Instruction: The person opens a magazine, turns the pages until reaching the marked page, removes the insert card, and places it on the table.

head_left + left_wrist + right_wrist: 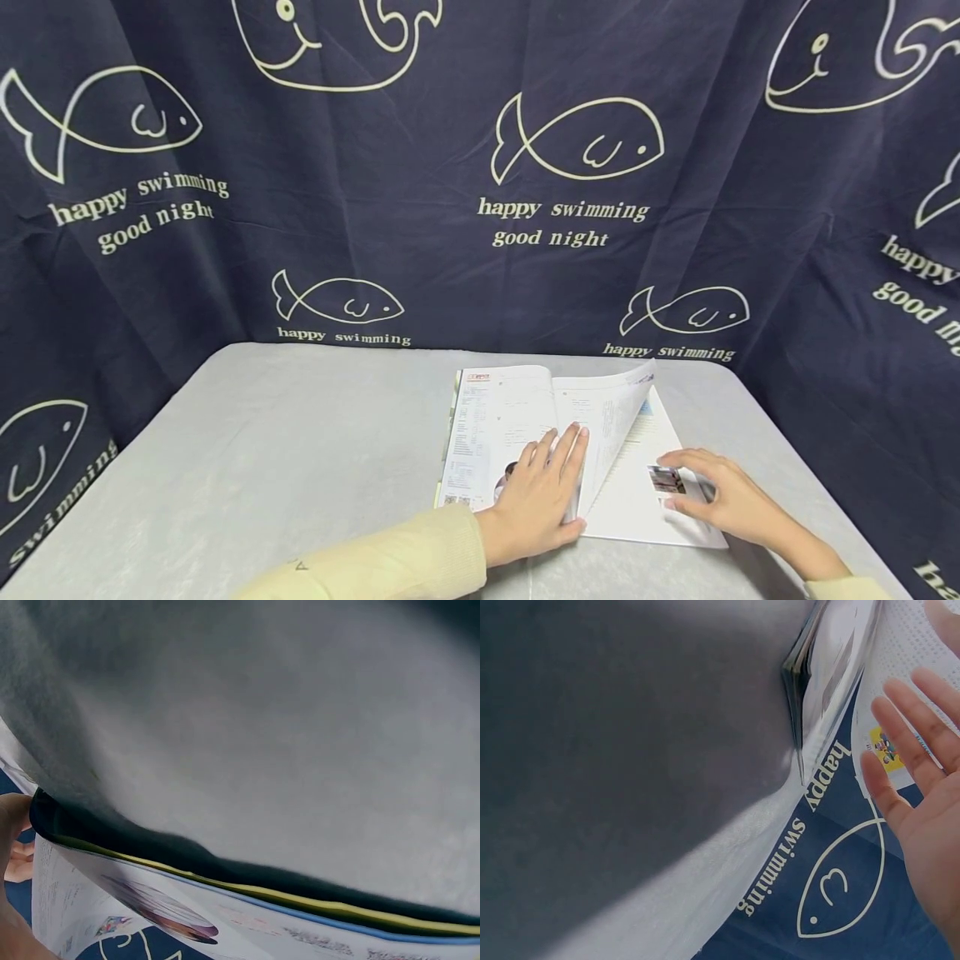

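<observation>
An open magazine (628,508) with printed white pages lies on the right half of the table. One page (611,425) stands partly lifted, its far corner raised and slanting over the right side. My left hand (534,496) rests on the magazine near the middle fold, fingers extended and thumb by the near edge. Over at the right edge, my right hand (731,496) is beside a small photo (666,481) printed on the right page, thumb and fingers apart. In the right wrist view, the fingers of that hand are spread, with nothing held between them.
A grey cloth covers the table (300,450), which stretches left of the magazine. Behind and on both sides hangs a dark blue curtain (435,250) with fish drawings and lettering. Stacked page edges (799,675) show in the right wrist view.
</observation>
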`<state>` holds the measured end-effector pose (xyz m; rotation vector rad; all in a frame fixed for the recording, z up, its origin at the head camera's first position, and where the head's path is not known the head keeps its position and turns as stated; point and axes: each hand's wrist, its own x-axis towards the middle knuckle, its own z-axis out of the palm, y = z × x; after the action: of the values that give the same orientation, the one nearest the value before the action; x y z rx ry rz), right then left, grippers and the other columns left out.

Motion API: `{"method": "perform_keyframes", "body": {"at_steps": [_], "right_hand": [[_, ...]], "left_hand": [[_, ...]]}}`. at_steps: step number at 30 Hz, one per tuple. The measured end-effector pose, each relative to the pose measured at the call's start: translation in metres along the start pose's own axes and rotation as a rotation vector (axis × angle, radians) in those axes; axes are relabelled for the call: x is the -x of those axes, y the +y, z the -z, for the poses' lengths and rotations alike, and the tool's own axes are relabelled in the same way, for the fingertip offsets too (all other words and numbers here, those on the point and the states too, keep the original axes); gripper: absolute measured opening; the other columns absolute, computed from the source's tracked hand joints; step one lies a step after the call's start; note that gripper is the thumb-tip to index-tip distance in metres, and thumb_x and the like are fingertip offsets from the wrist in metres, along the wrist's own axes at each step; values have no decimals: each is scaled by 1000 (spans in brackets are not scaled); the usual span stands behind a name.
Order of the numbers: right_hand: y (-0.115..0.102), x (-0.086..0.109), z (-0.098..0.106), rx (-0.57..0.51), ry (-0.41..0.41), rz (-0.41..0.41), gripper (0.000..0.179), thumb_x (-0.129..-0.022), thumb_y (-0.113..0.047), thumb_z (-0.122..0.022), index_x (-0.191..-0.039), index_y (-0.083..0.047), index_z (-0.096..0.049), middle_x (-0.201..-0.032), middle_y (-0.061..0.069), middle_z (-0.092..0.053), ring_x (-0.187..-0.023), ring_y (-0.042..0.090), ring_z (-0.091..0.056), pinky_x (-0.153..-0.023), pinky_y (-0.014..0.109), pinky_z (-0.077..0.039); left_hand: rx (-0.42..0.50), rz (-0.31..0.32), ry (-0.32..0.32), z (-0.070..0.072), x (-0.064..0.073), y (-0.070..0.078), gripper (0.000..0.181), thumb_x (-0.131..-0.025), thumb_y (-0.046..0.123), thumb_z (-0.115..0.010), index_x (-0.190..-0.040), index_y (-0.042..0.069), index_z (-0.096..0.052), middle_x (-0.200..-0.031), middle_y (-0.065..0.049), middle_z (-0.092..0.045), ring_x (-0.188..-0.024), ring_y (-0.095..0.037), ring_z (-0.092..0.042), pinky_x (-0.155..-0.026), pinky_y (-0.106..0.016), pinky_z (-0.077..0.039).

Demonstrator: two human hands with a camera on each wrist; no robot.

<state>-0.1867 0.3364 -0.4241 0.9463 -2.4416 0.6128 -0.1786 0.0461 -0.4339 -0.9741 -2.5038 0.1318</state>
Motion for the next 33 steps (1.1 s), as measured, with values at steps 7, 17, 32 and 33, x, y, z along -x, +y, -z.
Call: {"method": "perform_keyframes", "body": {"at_steps": [7, 17, 32, 33], "right_hand": [[-2, 2, 1, -7, -43, -24, 49, -57, -18, -84, -101, -12, -66, -97, -3, -65, -94, 0, -55, -88, 1, -27], [-3, 5, 2, 0, -66, -35, 49, -60, -25, -83, -104, -14, -65, -99, -2, -65, -95, 3, -56, -88, 1, -27], [1, 7, -2, -45, -75, 34, 48, -59, -24, -83, -102, -13, -65, -98, -4, -65, -94, 2, -55, -89, 2, -27], [1, 8, -2, -48, -77, 46, 48, -59, -24, -83, -102, -13, -65, -98, -4, -65, -95, 3, -55, -89, 2, -27]], "left_hand": [[2, -12, 14, 2, -1, 0, 114, -74, 67, -52, -145, 0, 7, -153, -18, 8, -139, -36, -13, -106, -44, -28], [23, -25, 11, 1, -1, 0, 100, -76, 62, -53, -148, 16, -1, -152, -13, 17, -140, -37, 7, -109, -51, -16], [-3, -95, -3, 0, 1, -5, 67, -82, 53, -46, -140, 23, -32, -154, -11, 10, -141, -35, 3, -108, -56, -12], [0, -100, -15, 0, 1, -5, 66, -83, 53, -45, -140, 24, -32, -154, -11, 9, -141, -35, 4, -108, -56, -12]]}}
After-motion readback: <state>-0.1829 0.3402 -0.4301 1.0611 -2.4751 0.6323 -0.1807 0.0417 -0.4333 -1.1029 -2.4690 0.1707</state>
